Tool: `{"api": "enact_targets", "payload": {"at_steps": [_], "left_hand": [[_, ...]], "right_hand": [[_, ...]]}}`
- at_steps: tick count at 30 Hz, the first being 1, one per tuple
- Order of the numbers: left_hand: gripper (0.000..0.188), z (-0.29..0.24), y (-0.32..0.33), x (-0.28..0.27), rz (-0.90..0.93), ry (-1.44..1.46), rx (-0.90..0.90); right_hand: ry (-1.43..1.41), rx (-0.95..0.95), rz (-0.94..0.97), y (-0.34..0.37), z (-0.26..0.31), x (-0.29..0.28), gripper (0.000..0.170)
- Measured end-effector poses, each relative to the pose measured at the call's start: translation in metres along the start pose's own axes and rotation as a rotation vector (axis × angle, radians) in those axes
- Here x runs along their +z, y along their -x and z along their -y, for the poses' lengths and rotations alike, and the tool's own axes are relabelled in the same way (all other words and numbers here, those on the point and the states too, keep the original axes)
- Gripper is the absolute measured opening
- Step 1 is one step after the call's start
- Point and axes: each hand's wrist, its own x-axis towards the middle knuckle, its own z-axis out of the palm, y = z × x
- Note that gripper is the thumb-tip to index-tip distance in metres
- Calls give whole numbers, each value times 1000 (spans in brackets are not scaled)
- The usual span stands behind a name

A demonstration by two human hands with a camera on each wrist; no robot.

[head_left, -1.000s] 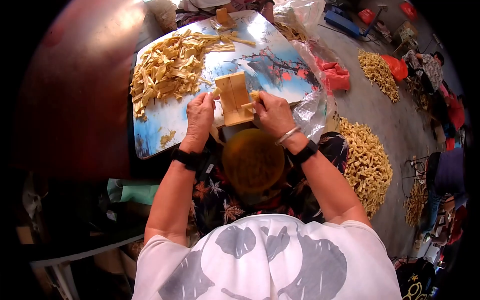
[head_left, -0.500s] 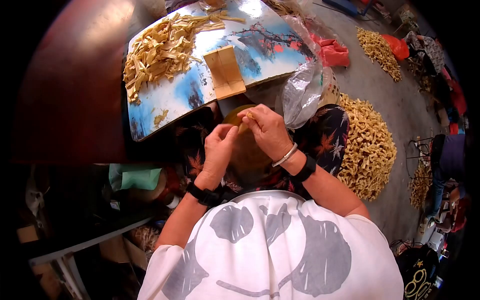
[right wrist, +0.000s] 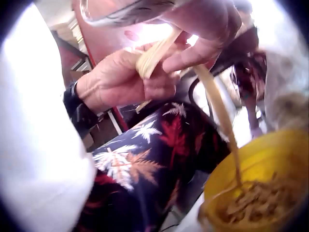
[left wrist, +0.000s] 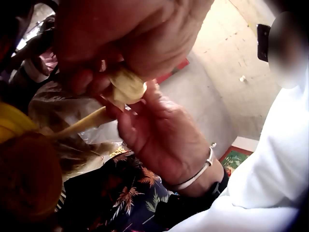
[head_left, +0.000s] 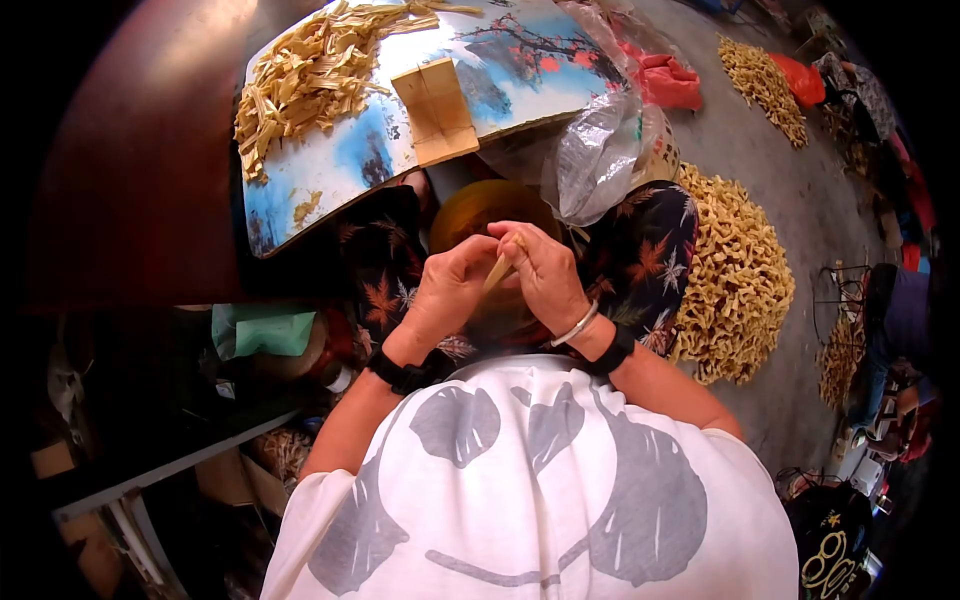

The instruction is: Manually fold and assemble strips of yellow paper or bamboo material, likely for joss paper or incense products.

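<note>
Both hands are together low over the seated person's lap, near the middle of the head view, working at a pale yellow strip (head_left: pixel 500 270). The left hand (head_left: pixel 447 293) pinches the folded part of it between thumb and curled fingers. The right hand (head_left: pixel 543 275), with a light bracelet (head_left: pixel 577 324) on its wrist, has its fingers bent round the strip too, close against the left one.

In the right wrist view, a long end hangs from the hands down toward a yellow tub (right wrist: pixel 270 150) at the lower right, which has small pieces (right wrist: pixel 260 200) in it; I can't tell whether the end touches them.

Just past the tub, a wooden stand (head_left: pixel 435 110) sits at the near edge of the painted surface (head_left: pixel 350 150), with a loose pile of strips (head_left: pixel 310 80) at the upper left of the frame. A clear plastic bag (head_left: pixel 595 165) hangs beside the surface, to the right of the stand. Over on the floor, right of the person's knee, lies a big heap of short twisted pieces (head_left: pixel 735 280), with a smaller heap (head_left: pixel 762 85) at the upper right.
</note>
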Motion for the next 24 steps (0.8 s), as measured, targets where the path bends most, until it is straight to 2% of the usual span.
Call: {"api": "enact_targets", "payload": {"at_steps": [2, 3, 6, 7, 10, 13, 15, 18, 21, 24], "left_hand": [[25, -11, -2, 0, -79, -144, 209], [25, -10, -4, -3, -119, -273, 302], [24, -19, -4, -3, -255, -523, 481], [23, -23, -3, -3, -304, -583, 523], [19, -15, 0, -4, -343, -691, 467], [18, -14, 6, -8, -276, -789, 262], [18, -11, 4, -6, -295, -592, 272], [17, -10, 3, -2, -324, -422, 316], [16, -2, 2, 1, -371, -427, 340], [15, 3, 1, 5, -441, -342, 253]], "right_hand": [[-103, 280, 58, -4, -9, -1, 18], [-319, 403, 37, -6, -14, 5, 24], [-185, 571, 58, -11, -19, 8, 23], [-167, 525, 41, -11, -18, 11, 23], [-114, 412, 42, -10, -14, 14, 21], [-90, 323, 144, -9, -14, 11, 19], [-104, 224, 198, -6, -21, 13, 19], [-394, 514, 237, -9, -23, 7, 18], [-967, 715, 356, -7, -13, 5, 18], [-1005, 704, 428, -13, -16, 0, 19]]}}
